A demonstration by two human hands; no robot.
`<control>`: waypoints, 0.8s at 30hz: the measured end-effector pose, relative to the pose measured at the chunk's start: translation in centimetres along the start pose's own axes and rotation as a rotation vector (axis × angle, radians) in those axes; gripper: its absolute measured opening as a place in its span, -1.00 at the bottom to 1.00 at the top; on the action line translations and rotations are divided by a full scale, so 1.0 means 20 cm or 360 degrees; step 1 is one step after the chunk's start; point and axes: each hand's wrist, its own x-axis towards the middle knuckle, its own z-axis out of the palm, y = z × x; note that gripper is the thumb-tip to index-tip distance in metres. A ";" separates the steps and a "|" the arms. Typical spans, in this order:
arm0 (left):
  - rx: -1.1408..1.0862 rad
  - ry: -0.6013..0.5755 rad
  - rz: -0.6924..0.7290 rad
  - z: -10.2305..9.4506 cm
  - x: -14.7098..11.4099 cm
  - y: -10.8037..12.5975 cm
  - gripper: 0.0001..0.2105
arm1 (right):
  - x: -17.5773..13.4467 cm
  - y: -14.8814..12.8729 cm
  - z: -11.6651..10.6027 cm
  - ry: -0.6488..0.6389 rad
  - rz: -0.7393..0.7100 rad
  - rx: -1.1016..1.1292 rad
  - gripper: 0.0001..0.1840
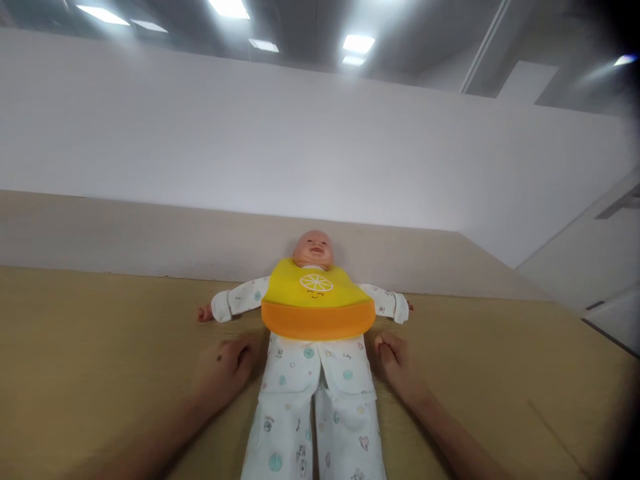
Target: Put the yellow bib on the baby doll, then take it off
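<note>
We hold our two hands low, one on each side of the doll (305, 357). Our left hand (227, 363), slightly blurred, curls loosely just beside its hip. Our right hand (395, 353) curls in a similar fist close to the opposite hip; whether it touches the doll, we cannot tell. Our bare forearms spread away from the doll toward us.

A light-brown table (115, 333) spreads across the lower view; behind it rises a white wall (240, 147), with bright lights (359, 44) overhead.
</note>
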 end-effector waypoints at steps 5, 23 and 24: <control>0.0097 -0.0169 0.0035 -0.03 0.02 0.01 -0.81 | 0.01 0.03 -0.01 -0.0135 -0.0033 -0.0044 -0.78; 0.0124 -0.0243 0.0238 -0.02 0.00 0.00 -0.77 | 0.00 0.05 0.02 -0.0403 -0.0221 -0.0465 -0.78; 0.0122 -0.0240 0.0244 -0.02 0.00 -0.01 -0.77 | 0.00 0.04 0.02 -0.0412 -0.0208 -0.0480 -0.78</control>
